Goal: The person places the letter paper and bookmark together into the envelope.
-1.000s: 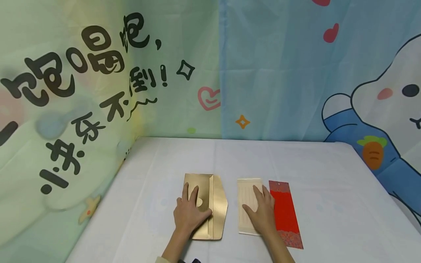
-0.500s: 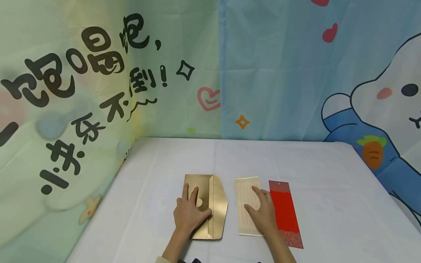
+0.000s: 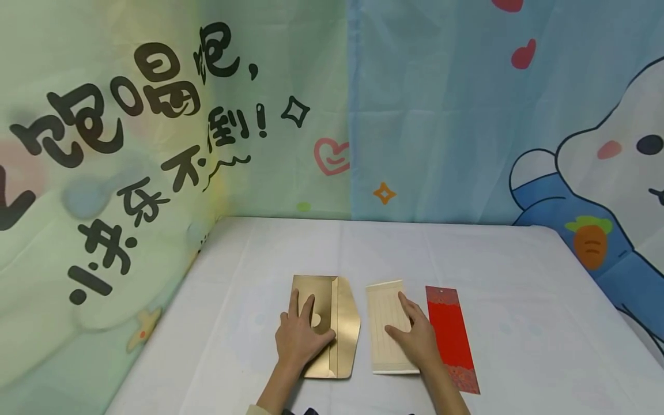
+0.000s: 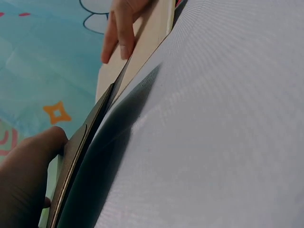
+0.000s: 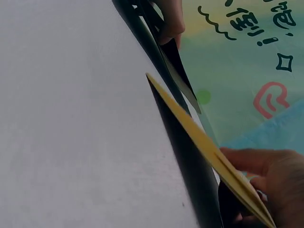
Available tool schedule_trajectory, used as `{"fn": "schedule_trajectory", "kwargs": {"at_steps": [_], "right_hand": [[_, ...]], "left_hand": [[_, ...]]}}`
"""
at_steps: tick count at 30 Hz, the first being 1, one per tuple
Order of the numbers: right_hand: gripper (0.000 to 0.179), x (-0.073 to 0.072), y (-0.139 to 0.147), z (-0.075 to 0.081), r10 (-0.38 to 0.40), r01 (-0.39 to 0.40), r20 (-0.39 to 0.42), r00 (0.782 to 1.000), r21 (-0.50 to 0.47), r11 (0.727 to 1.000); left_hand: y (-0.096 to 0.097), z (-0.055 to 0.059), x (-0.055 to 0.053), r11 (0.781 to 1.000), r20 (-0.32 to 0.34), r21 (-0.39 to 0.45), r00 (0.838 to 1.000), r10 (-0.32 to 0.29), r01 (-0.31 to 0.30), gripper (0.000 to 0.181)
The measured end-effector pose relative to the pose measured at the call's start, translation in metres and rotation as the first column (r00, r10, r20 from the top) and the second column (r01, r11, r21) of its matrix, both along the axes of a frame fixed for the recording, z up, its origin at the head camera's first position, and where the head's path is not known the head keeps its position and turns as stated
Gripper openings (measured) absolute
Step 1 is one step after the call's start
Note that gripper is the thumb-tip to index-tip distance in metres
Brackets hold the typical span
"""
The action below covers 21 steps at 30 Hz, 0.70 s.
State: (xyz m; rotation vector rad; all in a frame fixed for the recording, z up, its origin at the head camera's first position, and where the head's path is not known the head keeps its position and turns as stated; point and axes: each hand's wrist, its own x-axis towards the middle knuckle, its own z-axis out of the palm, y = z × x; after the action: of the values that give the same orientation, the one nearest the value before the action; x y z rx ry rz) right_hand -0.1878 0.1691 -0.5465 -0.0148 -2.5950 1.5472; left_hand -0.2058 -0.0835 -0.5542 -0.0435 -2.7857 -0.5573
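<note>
In the head view my left hand (image 3: 302,340) rests with spread fingers on a gold envelope (image 3: 323,294) whose pointed flap (image 3: 347,328) lies unfolded to the right. Its thumb touches the envelope's face in the left wrist view too. My right hand (image 3: 417,337) holds the right side of some cream lined letter paper (image 3: 381,334). The thumb (image 5: 242,159) lies on its upper face, while darker fingers show by its other side. In the right wrist view this paper stands tilted, with shadow beneath. The paper's right edge is partly hidden by the hand.
A red card (image 3: 448,328) with patterned ends lies right of the right hand, partly covered by the forearm. White cloth (image 3: 259,253) covers the table. Printed curtains (image 3: 430,115) hang behind and at the left. Small dark objects (image 3: 310,411) show at the bottom edge.
The letter paper has shifted left and turned slightly, its far end swinging towards the envelope and away from the red card. My left hand and the envelope stay in place.
</note>
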Motion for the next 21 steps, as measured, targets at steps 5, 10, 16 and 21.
{"fn": "schedule_trajectory", "kwargs": {"at_steps": [5,10,16,21], "right_hand": [[0.089,0.002,0.003,0.006,0.128,-0.121,0.023,0.992,-0.191,0.974],[0.101,0.002,0.008,0.009,0.297,-0.281,-0.014,0.955,-0.373,0.885],[0.108,-0.003,0.001,0.011,0.424,-0.352,0.005,0.906,-0.549,0.758],[0.110,-0.008,-0.014,0.008,0.500,-0.431,-0.041,0.865,-0.573,0.697]], "left_hand": [[0.001,0.000,0.000,1.000,0.004,-0.015,1.000,0.001,-0.001,0.084],[0.000,0.001,0.000,1.000,0.002,-0.022,1.000,0.001,-0.001,0.085],[0.000,0.002,0.000,1.000,-0.006,-0.031,1.000,0.003,-0.004,0.085],[-0.001,0.002,-0.001,1.000,-0.027,-0.027,1.000,0.003,-0.004,0.083]]}}
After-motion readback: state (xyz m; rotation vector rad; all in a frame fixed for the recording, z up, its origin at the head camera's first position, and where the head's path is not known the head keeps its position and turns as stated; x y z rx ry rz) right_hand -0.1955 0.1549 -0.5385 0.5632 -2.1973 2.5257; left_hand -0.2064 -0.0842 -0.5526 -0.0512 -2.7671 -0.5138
